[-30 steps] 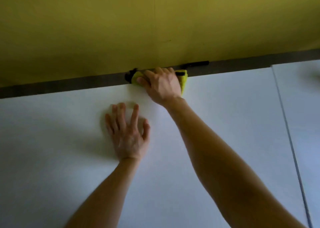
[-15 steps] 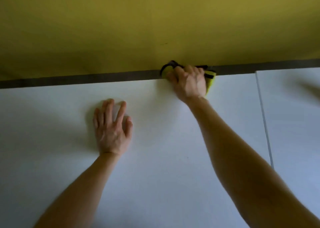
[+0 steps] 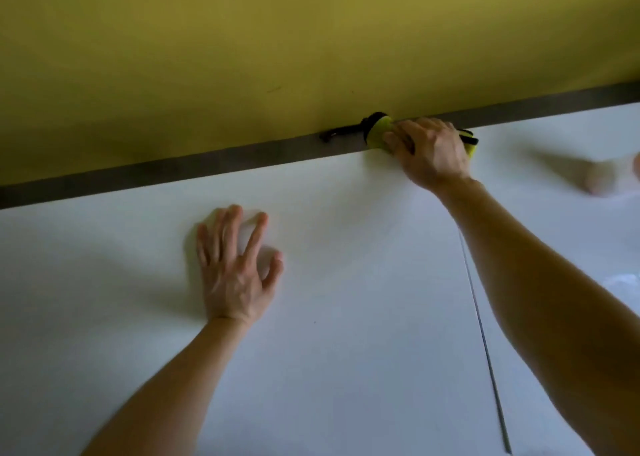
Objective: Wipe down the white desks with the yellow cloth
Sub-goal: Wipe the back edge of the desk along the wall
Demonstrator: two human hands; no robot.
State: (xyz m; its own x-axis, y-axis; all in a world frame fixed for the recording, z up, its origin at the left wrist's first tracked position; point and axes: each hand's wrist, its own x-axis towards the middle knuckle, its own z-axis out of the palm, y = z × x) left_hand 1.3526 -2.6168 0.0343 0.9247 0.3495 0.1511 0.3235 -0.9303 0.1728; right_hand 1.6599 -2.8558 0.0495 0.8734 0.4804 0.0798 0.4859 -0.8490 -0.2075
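Note:
My right hand [image 3: 431, 151] grips the yellow cloth [image 3: 379, 132] at the far edge of the white desk [image 3: 346, 317], pressed against the dark strip under the yellow wall. The cloth has black trim, and a black strap trails to its left. Most of the cloth is hidden under my fingers. My left hand [image 3: 235, 268] rests flat on the desk nearer to me, fingers spread, holding nothing.
A thin seam [image 3: 485, 345] divides this desk from a second white desk [image 3: 554, 230] on the right. The yellow wall [image 3: 277, 40] rises right behind the desks. A blurred pale shape [image 3: 599, 178] lies at the far right edge.
My right hand has slid the cloth to the right along the far edge, towards the seam. My left hand has stayed planted on the desk.

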